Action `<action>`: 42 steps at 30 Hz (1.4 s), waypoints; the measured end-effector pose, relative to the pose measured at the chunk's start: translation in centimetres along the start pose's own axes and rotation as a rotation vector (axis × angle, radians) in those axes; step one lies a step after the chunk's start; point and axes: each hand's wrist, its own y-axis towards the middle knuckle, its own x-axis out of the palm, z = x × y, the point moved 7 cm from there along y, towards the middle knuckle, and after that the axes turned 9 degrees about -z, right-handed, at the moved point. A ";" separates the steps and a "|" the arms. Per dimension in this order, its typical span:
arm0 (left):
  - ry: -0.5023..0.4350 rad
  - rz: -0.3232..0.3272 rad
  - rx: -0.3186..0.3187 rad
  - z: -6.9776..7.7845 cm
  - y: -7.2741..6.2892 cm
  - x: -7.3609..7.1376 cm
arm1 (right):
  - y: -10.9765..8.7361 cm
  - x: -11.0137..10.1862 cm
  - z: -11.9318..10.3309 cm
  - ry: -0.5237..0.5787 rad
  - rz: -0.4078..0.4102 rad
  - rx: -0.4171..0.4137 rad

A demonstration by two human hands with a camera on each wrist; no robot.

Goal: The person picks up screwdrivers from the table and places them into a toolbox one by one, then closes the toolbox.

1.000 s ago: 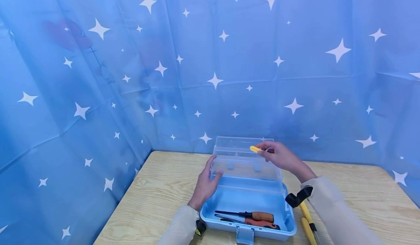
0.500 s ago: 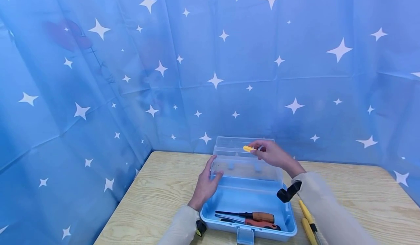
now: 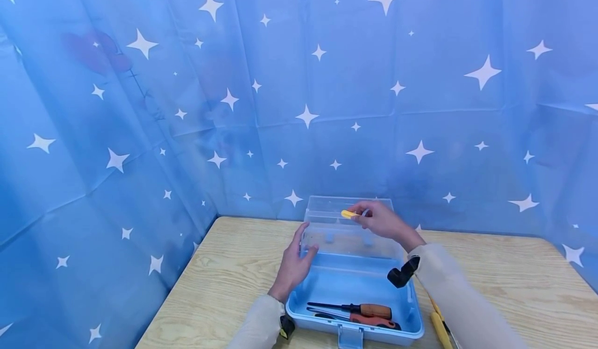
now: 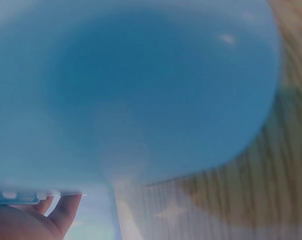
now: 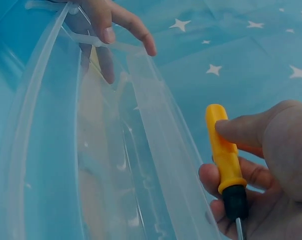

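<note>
One yellow-handled screwdriver (image 5: 223, 150), pinched by the right hand (image 3: 380, 220), risked, if lowered, hitting the clear plastic lid (image 5: 161, 155) the spread left hand (image 3: 293, 266) touched.

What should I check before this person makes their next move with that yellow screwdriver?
1. Yellow screwdriver held: ok, the right hand pinches its handle.
2. Screwdriver's tip in sight: cannot tell, its shaft runs out of the right wrist view.
3. Lid open: ok.
4. Left hand at the lid's left edge: ok.
5. Bare floor in the blue box: ok, behind the brown-handled screwdriver.
6. Table beside the box free of tools: not ok, yellow handle there.
</note>
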 end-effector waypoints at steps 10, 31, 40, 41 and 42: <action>-0.008 0.000 -0.007 -0.1 0.0 0.2 | 0.5 0.9 0.0 -0.014 0.000 -0.016; -0.011 -0.004 0.002 -0.2 0.3 0.1 | 0.8 1.9 0.8 -0.026 0.021 0.020; -0.016 -0.001 -0.002 -0.2 0.2 0.1 | 0.8 2.2 1.0 -0.019 0.026 0.031; -0.016 -0.002 -0.001 -0.2 0.2 0.1 | 0.8 2.3 0.9 -0.022 0.026 0.023; -0.015 -0.003 -0.002 -0.2 0.2 0.1 | 0.7 2.3 0.9 -0.025 0.025 0.017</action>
